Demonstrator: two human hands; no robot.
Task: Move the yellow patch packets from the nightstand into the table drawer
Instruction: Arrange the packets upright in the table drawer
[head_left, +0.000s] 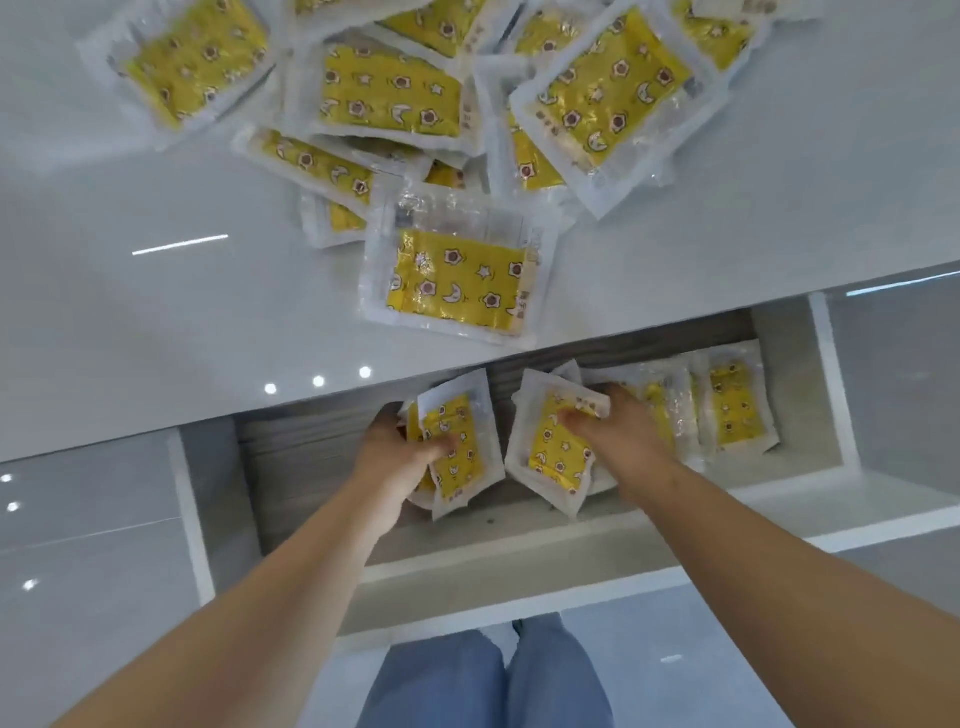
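**A:** Down inside the open drawer (831, 364), both of your hands are busy. Your left hand (395, 447) is curled around a yellow patch packet (460, 452): the thumb lies across its printed face and the fingers go behind, so the packet stands tilted against your palm, not flat on the drawer floor.

**B:** Is that one packet or more?

**A:** You seem to hold more than one there. A second yellow edge (414, 431) peeks out just behind the front one, but I cannot tell how many.

**B:** And the right?

**A:** Your right hand (618, 431) pinches another packet (556, 447) by its upper right corner, fingertips pressed together on the clear border. Most of that packet hangs to the left of and below the grip, tilted, its lower edge near the drawer's front wall.

**B:** What else is in the drawer?

**A:** Just right of your right hand, packets already lie in the drawer (735, 410), overlapping each other toward the right wall. One of them is partly hidden by your hand.

**B:** And on top?

**A:** On the glossy white nightstand top (156, 312), a loose pile of packets (389, 93) spreads across the far side, many overlapping. One single packet (460, 275) lies closer to you, near the edge, directly above the drawer and between your two hands as seen from above.
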